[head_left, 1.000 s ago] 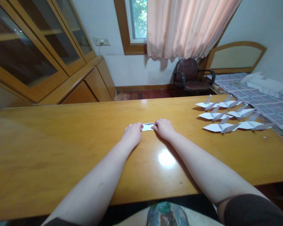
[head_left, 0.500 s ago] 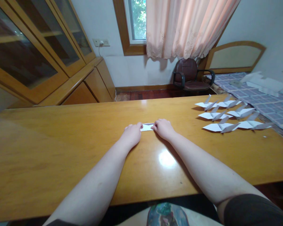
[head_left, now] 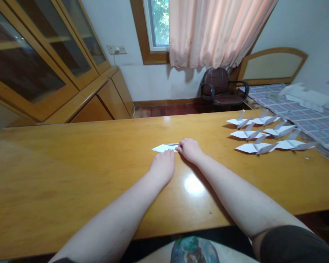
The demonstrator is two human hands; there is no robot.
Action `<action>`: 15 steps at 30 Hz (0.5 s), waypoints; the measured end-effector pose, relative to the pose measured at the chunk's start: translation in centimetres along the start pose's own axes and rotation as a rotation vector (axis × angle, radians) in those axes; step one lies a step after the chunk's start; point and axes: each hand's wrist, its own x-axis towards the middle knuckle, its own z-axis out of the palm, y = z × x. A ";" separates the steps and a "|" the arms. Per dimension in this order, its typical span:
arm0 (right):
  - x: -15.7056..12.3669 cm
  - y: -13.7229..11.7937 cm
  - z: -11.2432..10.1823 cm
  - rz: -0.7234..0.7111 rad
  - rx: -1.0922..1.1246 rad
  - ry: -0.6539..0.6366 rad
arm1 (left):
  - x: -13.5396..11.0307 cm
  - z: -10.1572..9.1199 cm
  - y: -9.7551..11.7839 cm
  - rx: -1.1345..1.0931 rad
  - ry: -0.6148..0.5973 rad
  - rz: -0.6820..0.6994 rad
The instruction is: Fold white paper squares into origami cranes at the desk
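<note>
Left of the paper cranes (head_left: 246, 148), the right hand (head_left: 190, 149) pinches folded paper (head_left: 161, 148) on the tabletop (head_left: 71, 175); the left hand (head_left: 163, 166), loosely bent, grip unclear, likely presses a crease, calling for even pressure next.

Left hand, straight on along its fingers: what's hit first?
The folded white paper: the left hand's fingertips look to be at or on its near edge, though exact contact is unclear. Beyond it, that line runs over the wooden table.
</note>
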 end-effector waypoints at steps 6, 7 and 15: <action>0.0 -0.1 0.1 0.029 -0.006 0.007 | -0.1 -0.1 -0.2 -0.023 0.016 -0.020; 0.0 -0.1 0.2 0.030 -0.004 0.012 | -0.1 -0.2 -0.2 -0.024 0.014 -0.021; 0.0 -0.2 0.2 0.026 0.009 0.018 | -0.3 -0.5 0.2 0.006 0.007 -0.008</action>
